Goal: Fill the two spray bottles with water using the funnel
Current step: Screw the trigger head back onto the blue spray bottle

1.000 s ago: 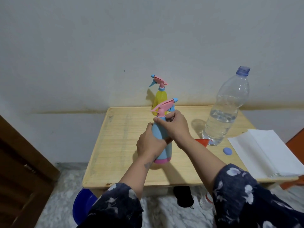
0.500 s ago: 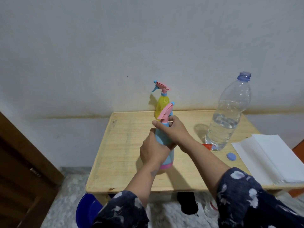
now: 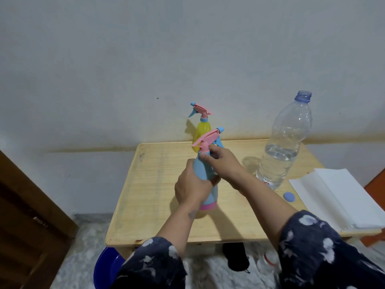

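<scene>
A blue spray bottle (image 3: 205,171) with a pink base stands mid-table. My left hand (image 3: 192,187) grips its body. My right hand (image 3: 223,163) pinches the collar just under its pink trigger head (image 3: 205,138). Behind it stands a yellow spray bottle (image 3: 202,130) with a pink and blue head. A large clear water bottle (image 3: 283,147), uncapped and partly full, stands at the right. A sliver of the red funnel (image 3: 265,183) shows at that bottle's base, mostly hidden behind my right forearm.
The small wooden table (image 3: 150,184) stands against a white wall. A blue bottle cap (image 3: 289,197) lies near a stack of white paper (image 3: 341,197) at the right edge. A blue basin (image 3: 106,268) and a dark object (image 3: 235,257) sit on the floor below. A wooden door (image 3: 25,226) is on the left.
The pink trigger head of the blue bottle has turned under my right hand, from pointing away to lying sideways. My left hand kept its grip on the body.
</scene>
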The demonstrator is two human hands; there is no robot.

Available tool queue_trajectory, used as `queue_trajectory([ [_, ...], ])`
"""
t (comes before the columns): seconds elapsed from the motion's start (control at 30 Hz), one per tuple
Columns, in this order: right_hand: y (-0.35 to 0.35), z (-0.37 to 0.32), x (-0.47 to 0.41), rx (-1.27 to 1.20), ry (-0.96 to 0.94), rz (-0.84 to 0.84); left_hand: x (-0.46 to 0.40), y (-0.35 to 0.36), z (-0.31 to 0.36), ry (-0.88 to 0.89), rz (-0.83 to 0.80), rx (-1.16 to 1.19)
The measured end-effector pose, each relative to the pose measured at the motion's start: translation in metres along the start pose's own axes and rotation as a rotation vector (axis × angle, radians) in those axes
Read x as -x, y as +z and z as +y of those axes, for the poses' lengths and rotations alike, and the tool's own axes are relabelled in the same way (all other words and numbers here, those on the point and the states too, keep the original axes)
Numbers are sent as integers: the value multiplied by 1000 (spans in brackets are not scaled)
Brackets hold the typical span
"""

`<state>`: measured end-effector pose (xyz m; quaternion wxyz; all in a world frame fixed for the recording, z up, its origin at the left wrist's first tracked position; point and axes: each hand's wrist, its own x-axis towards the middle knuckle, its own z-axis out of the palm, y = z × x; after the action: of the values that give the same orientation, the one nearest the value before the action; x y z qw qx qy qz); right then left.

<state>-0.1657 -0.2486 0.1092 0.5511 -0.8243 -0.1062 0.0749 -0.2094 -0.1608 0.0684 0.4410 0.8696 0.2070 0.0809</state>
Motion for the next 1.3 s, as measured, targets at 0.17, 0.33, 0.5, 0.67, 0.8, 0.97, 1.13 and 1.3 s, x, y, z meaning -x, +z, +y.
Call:
queue_trajectory([
  [0.17, 22, -8, 3, 33, -22, 300, 3, 2, 2, 6, 57, 35],
  [0.33, -4, -6, -2, -86, -26, 1, -6, -13, -14, 60, -305, 312],
  [0.5, -6, 3, -2, -238, 3, -109, -6, -14, -20, 67, -276, 317],
  [0.67, 18, 13, 0, -156, -21, 72, -2, 0, -22, 36, -91, 149],
  [0.8, 27, 13, 0, -146, 61, 228, 4, 8, -16, 84, 24, 56],
  [0.97, 19, 20, -9, -287, 405, 362, 19, 23, -22, 121, 2, -67],
  [1.13, 1, 45, 5, -175, 370, 146, 21, 13, -41, 177, -372, 70],
  [1.3, -10, 68, 34, -280, 448, 26, -6, -10, -77, 123, -347, -213],
])
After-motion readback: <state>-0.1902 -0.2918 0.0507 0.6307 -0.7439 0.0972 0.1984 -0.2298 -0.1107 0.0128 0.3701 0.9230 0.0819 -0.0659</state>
